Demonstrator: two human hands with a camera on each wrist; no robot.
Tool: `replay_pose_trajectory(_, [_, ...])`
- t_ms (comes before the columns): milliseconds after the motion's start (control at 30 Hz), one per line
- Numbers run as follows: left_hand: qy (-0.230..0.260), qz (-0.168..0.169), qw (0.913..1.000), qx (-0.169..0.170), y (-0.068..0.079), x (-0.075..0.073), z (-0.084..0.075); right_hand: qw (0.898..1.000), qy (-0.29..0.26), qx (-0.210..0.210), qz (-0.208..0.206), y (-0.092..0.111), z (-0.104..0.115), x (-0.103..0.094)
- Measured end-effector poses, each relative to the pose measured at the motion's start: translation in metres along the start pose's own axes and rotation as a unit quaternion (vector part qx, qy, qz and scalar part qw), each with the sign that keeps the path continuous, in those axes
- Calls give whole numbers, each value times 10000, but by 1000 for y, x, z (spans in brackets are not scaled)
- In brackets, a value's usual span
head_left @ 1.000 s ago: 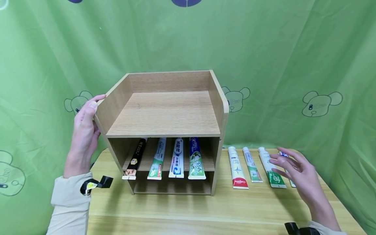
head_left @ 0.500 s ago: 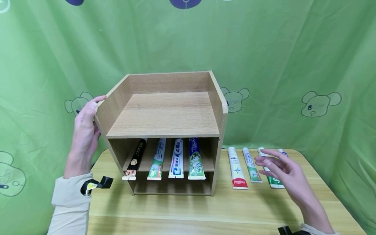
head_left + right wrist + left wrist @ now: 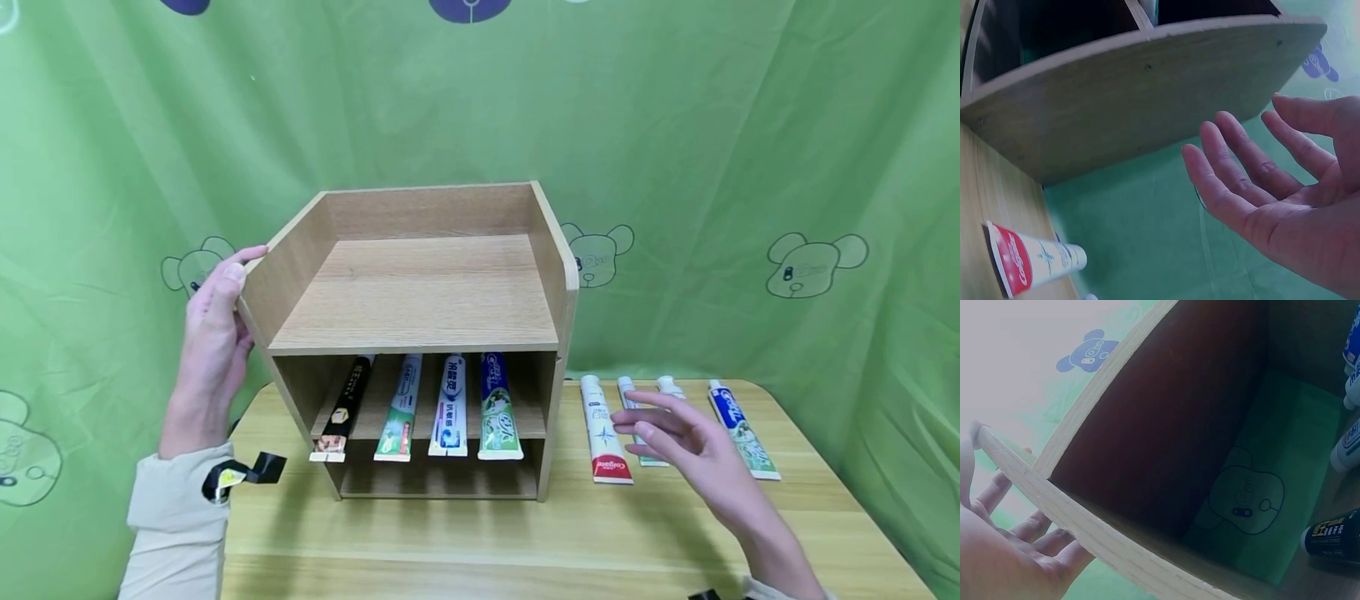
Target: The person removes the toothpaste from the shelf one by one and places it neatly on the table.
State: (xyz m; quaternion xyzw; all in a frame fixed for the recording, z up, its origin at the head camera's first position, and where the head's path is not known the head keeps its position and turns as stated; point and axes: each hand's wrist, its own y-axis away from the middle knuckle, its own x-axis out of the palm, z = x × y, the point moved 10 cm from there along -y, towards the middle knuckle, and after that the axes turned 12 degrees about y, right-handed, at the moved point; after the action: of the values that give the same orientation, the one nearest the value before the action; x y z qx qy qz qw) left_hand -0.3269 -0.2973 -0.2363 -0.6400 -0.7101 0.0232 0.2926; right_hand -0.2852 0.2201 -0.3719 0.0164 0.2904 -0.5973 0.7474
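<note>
A wooden desk shelf (image 3: 420, 292) stands on the table; my left hand (image 3: 206, 350) holds its left side panel, thumb at the edge and fingers along the outer face. On the middle shelf lie a black toothpaste tube (image 3: 345, 408), a green-white tube (image 3: 400, 408), a white-blue tube (image 3: 450, 406) and a blue-green tube (image 3: 498, 408), crimped ends jutting forward. My right hand (image 3: 697, 454) hovers with relaxed fingers, holding nothing, right of a red-white Colgate tube (image 3: 606, 429). It partly covers a slim tube (image 3: 626, 386) and a white-capped tube (image 3: 669, 386).
A blue-green toothpaste tube (image 3: 742, 429) lies furthest right on the wooden table (image 3: 450, 550). Behind everything hangs a green curtain (image 3: 712, 125) with bear prints. The shelf's upper tray has raised sides and back.
My right hand has moved left above the loose tubes, uncovering the blue-green one at far right. The left hand still holds the shelf, and the tubes have stayed put.
</note>
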Motion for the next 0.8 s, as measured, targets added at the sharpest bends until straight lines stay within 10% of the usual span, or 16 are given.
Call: replay_pose_trajectory(800, [55, -37, 10000, 28, 0, 0, -1, 9939, -450, -566, 831, -3, 29, 72])
